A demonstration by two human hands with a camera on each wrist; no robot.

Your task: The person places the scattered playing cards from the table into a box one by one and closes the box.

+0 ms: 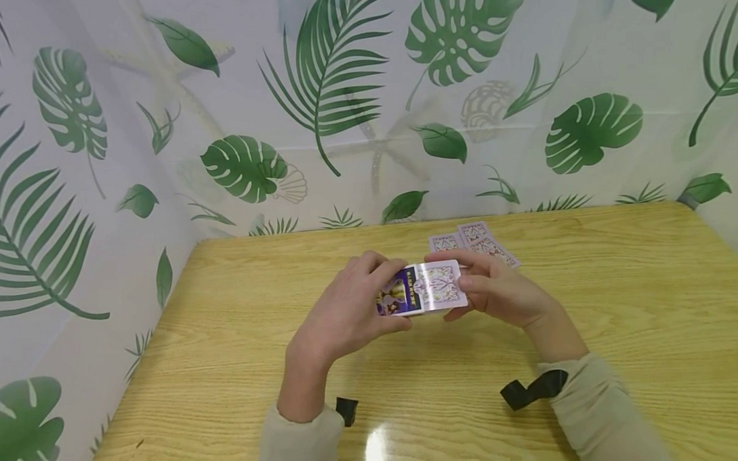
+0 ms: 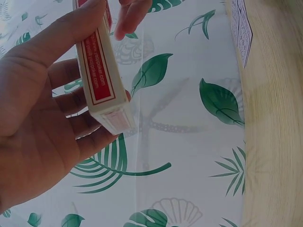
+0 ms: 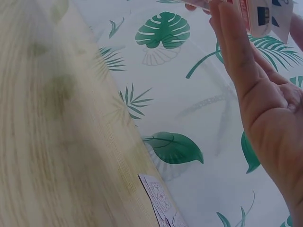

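Note:
My left hand (image 1: 341, 309) grips a playing-card box (image 1: 412, 290) around its left end, thumb along the near edge and fingers over the far one. From the box's right end juts a pack of playing cards (image 1: 439, 286), patterned backs up. My right hand (image 1: 508, 293) holds this jutting end, its thumb at the card edge. The left wrist view shows the box's narrow side (image 2: 98, 66) with a red printed strip. Only part of the box (image 3: 258, 16) appears in the right wrist view, beyond the right fingers (image 3: 232, 42).
Several loose playing cards (image 1: 494, 251) lie overlapping on the wooden table (image 1: 622, 303), behind the right hand. A leaf-printed cloth (image 1: 366, 149) hangs along the table's back and left edges. Black straps (image 1: 536, 389) are at both wrists.

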